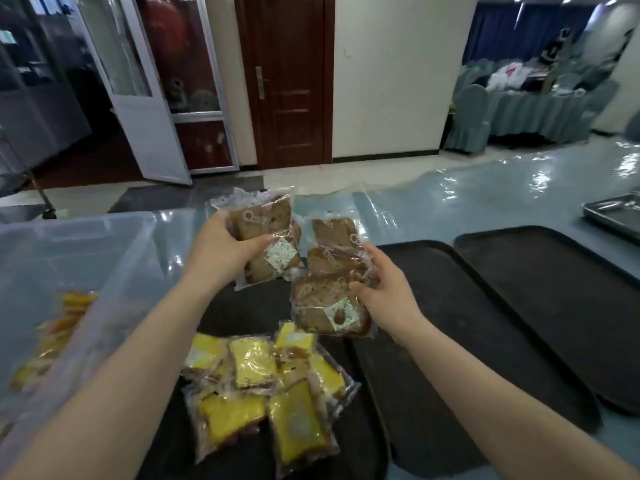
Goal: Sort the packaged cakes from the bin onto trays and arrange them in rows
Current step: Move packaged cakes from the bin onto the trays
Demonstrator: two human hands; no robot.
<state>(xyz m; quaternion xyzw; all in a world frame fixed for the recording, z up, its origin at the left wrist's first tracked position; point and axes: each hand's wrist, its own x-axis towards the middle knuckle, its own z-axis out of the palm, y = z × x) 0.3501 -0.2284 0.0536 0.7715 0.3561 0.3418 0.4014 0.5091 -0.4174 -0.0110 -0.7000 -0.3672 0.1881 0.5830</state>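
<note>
Cakes in clear wrappers fill the middle of the frame, and we see them in two kinds. Largest is the worktop [485,202], covered in glossy pale blue plastic, running from the centre to the right edge. On it at the left stands a clear plastic bin [69,258] with a few yellow cakes [65,327] blurred behind its wall. Three dark trays lie side by side: the near tray [242,306] in the lower centre, a middle tray [450,341] and a far tray [554,289] at the right. A metal tray [613,213] shows at the right edge. A pile of yellow cakes [263,386] lies loosely heaped on the near tray. Above it, our left hand [221,251] grips a packet of brown cakes [268,240], thumb across its front. Our right hand [384,289] holds more brown cake packets [329,285], fingers curled round their right edge, just above the tray.
</note>
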